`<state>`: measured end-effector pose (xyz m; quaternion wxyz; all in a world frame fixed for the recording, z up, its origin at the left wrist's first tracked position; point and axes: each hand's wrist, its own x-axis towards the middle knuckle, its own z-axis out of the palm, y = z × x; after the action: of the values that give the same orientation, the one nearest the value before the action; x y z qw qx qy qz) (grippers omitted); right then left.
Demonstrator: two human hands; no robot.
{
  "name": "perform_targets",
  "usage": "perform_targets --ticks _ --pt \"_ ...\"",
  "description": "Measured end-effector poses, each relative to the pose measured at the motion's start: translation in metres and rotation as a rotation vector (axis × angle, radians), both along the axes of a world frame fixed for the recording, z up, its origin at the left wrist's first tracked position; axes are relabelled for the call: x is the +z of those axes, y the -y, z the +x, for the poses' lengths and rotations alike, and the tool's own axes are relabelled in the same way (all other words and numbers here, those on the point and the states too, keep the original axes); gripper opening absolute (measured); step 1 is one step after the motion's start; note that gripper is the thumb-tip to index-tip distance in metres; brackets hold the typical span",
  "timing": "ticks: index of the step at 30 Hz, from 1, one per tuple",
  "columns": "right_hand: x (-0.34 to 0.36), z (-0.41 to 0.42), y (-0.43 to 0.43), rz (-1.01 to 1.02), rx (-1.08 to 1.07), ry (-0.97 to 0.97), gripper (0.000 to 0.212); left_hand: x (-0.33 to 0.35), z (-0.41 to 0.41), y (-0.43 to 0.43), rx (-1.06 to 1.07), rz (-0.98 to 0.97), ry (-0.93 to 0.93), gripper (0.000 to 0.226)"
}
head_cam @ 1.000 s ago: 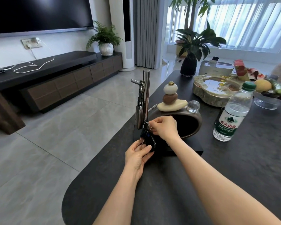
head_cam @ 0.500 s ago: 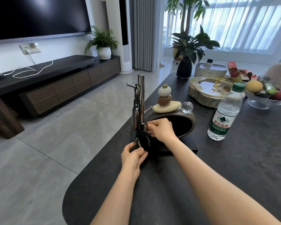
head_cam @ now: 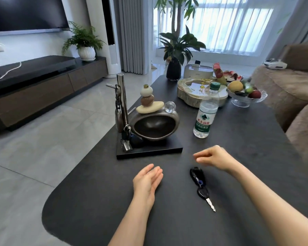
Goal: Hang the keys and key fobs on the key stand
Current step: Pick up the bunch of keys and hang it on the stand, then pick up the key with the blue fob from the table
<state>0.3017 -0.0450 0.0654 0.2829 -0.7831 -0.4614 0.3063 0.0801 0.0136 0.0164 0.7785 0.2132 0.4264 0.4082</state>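
Two key bunches hang on the key stand, one from its upper peg, one low by its base. In front of the stand, the left hand is open and empty, the right hand loosely curled, holding nothing. A black fob with key lies on the table between them.

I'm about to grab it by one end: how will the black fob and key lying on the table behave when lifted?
The fob and key look like two rigid pieces joined at a small blue link, so the set will probably hinge and dangle rather than stay straight. It looks small, likely light. Lying flat on the table, it seems unlikely to roll. The right hand hovers open above it.
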Motion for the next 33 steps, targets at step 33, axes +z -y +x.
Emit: perform_targets --ticks 33 --pt "-0.028 -0.013 -0.007 -0.073 -0.013 -0.177 0.029 -0.013 0.08 0.081 -0.312 0.806 -1.075 0.071"
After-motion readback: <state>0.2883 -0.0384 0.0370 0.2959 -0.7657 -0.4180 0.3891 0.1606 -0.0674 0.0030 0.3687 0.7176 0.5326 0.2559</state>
